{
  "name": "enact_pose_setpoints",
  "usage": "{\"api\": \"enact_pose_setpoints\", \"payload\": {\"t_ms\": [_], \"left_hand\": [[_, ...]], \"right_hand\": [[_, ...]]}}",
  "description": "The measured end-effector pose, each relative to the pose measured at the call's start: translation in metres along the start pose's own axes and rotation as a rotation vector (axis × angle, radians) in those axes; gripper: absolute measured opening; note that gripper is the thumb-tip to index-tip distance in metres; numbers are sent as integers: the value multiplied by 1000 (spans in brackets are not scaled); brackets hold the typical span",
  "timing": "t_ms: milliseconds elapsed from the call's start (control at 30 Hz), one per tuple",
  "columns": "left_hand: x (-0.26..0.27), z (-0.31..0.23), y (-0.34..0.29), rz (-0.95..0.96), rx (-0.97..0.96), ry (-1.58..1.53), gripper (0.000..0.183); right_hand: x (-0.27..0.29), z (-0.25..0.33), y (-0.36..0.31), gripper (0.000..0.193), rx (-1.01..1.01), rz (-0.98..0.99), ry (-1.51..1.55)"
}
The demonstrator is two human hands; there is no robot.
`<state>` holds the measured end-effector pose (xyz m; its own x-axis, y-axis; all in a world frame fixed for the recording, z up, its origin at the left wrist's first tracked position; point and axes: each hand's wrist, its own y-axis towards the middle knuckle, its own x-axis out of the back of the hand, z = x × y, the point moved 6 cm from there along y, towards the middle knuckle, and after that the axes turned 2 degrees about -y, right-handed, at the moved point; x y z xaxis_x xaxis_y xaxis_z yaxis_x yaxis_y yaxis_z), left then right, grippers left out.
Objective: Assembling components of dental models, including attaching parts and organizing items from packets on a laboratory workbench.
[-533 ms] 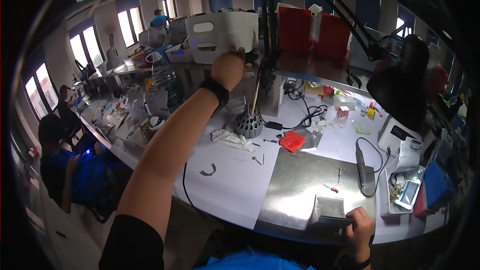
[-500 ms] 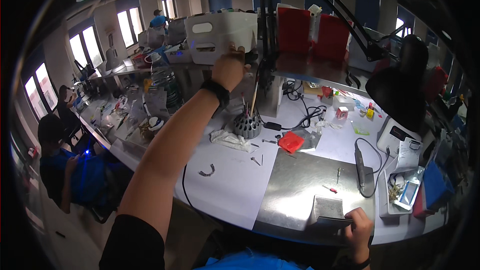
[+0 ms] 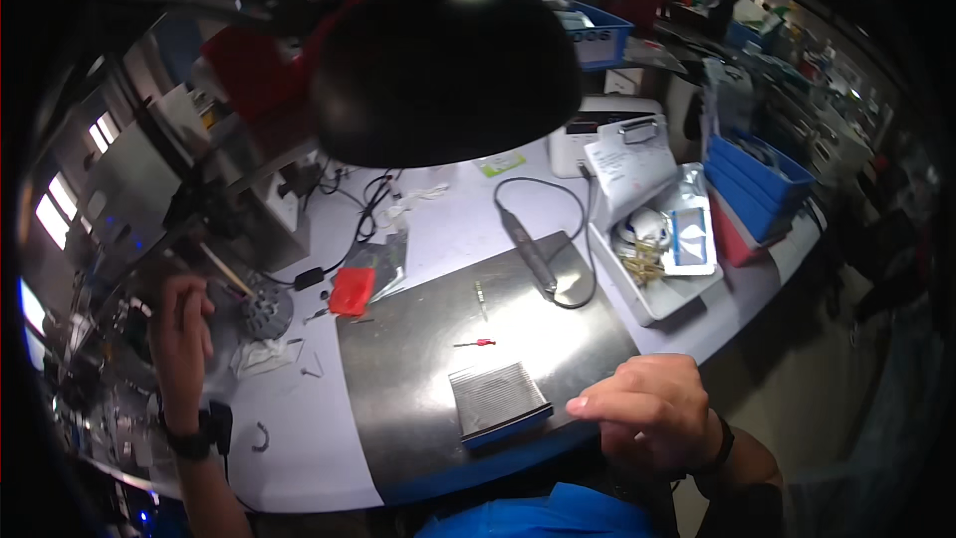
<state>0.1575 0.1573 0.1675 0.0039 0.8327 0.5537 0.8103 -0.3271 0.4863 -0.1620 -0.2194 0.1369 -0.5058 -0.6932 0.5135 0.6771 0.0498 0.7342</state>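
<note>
The ridged block sits low in the middle of the frame, lying flat on the dark metal plate that covers part of the white surface. The right hand, right of the block, has its fingers curled and one digit pointing at the block's nearest corner, just beside it with a small gap. No object shows in this hand, but its underside is hidden, so I cannot tell whether something small is tucked there. The left hand, at the left of the frame, is loosely bent, looks released and empty, and is near the grey tool holder; the dim, blurred edge there makes this a fair reading rather than a certain one.

Good handling here would probably mean gripping the block by its sides, keeping fingertips off the fine ridges, and steadying it against the plate. The small red-ended tool and the thin metal bit lie close above it, so low sideways sweeps risk knocking them. The corded handpiece calls for similar care with its cable.
</note>
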Motion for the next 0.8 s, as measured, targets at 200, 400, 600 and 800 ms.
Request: {"api": "enact_pose_setpoints", "payload": {"t_ms": [200, 400, 600, 800], "left_hand": [[-66, -42, -78, 285, -9, 25, 14], [-92, -154, -159, 525, -762, -32, 10], [-118, -258, -210, 935, -1120, -378, 15], [-137, -293, -228, 973, -1154, -647, 24]], "right_hand": [[46, 74, 38, 37, 538, 57, 150], [52, 70, 14, 22, 255, -41, 143], [118, -80, -33, 17, -428, -461, -433], [153, -222, -77, 39, -793, -271, -687]]}}
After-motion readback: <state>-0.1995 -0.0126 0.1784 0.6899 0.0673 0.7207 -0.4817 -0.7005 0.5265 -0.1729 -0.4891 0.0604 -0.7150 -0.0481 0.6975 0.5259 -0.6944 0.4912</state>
